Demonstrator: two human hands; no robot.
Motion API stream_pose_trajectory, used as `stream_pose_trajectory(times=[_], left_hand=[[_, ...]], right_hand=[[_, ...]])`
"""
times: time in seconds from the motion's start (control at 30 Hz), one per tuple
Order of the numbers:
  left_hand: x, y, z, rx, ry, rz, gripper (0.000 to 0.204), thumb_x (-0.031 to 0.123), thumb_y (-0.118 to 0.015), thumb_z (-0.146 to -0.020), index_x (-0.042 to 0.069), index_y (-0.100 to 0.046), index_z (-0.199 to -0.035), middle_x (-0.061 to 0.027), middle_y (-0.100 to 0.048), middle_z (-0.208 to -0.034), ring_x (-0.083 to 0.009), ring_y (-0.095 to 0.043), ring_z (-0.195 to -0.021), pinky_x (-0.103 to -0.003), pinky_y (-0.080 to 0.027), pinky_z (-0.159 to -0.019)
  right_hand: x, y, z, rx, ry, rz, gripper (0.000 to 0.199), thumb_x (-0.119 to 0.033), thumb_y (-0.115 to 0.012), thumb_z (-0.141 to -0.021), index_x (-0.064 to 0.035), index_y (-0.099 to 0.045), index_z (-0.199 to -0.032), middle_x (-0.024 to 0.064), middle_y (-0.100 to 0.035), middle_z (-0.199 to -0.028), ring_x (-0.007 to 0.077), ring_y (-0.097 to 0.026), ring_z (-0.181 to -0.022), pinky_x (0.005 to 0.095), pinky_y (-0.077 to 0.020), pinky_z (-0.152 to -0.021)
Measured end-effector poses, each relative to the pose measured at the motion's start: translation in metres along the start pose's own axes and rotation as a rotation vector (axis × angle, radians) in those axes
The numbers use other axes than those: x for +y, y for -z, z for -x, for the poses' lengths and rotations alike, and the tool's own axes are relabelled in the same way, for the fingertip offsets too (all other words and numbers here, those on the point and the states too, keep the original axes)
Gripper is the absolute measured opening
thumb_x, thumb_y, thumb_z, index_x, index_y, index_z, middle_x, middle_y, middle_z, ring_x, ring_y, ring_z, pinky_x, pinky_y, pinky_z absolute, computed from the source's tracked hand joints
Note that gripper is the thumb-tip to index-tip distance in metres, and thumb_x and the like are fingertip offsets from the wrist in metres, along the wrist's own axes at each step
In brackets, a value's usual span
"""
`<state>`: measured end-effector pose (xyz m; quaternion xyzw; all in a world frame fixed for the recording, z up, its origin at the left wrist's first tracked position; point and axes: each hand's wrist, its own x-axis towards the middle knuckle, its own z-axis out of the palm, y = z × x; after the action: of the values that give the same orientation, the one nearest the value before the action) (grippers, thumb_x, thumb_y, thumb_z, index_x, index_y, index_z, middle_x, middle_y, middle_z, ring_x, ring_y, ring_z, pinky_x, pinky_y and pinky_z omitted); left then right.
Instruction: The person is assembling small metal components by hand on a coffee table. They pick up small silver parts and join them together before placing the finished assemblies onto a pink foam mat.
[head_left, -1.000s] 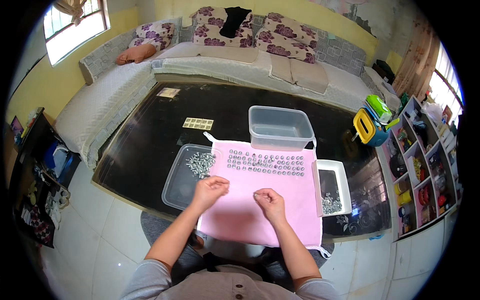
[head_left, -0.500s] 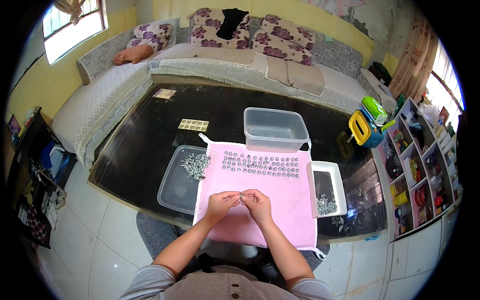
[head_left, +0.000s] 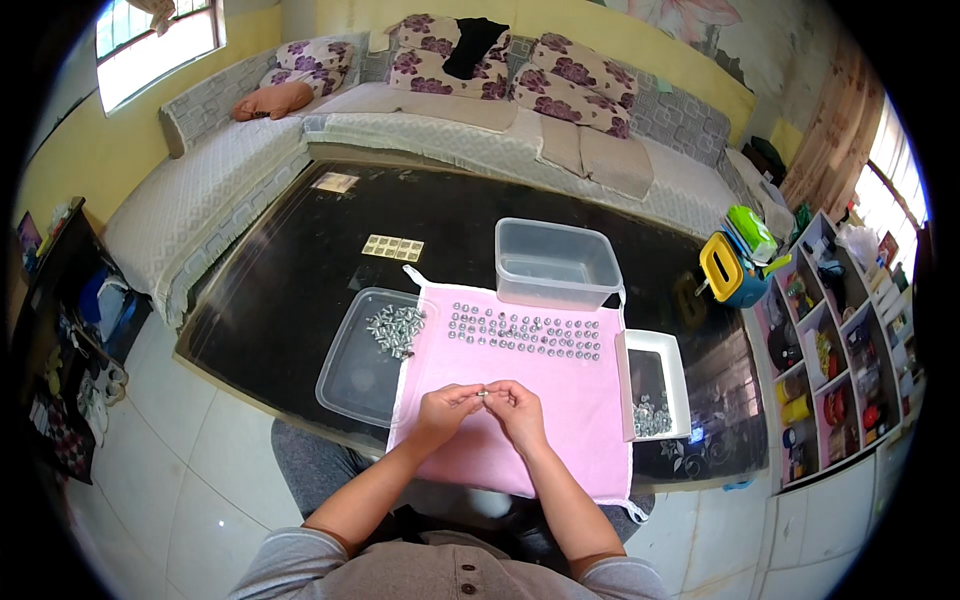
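My left hand (head_left: 449, 412) and my right hand (head_left: 517, 412) meet fingertip to fingertip over the near half of a pink cloth (head_left: 560, 430). Pinched between both sets of fingers is a small silvery metal fastener (head_left: 483, 394), mostly covered by them. Beyond the hands, several rows of small metal fasteners (head_left: 525, 333) stand on the cloth. To the left, a clear plastic lid (head_left: 350, 385) carries a heap of loose metal fasteners (head_left: 395, 330). At the right, a white tray (head_left: 675, 375) contains a smaller pile of metal parts (head_left: 652, 416), too small to identify exactly.
A clear plastic tub (head_left: 555, 285) rests at the cloth's far edge on the black table (head_left: 300, 270). Farther off lies a yellowish card (head_left: 393, 247). A yellow and blue container (head_left: 735, 270) stands at the right, by a shelf unit (head_left: 825, 345). A sofa (head_left: 420, 130) lines the back.
The metal fastener has turned from roughly upright to nearly level between my fingertips. Both hands stay together in almost the same place; the view has shifted slightly.
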<state>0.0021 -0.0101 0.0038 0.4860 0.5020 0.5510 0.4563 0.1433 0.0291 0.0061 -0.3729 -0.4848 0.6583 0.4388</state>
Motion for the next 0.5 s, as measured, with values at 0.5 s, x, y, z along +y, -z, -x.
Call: stream_pose_trajectory(times=[0.5], left_hand=[[-0.009,0.003,-0.001,-0.069,0.013,0.055,0.021,0.006,-0.06,-0.081,-0.003,-0.06,-0.1,-0.0074,-0.062,-0.087,-0.0102,-0.059,-0.075,-0.021,-0.049,-0.07]], right_hand=[[0.004,-0.001,-0.006,0.001,0.082,0.568,0.028,-0.026,-0.051,-0.087,-0.0027,-0.054,-0.073,0.0043,-0.054,-0.056,0.009,-0.05,-0.053,0.0237,-0.0403,-0.05]])
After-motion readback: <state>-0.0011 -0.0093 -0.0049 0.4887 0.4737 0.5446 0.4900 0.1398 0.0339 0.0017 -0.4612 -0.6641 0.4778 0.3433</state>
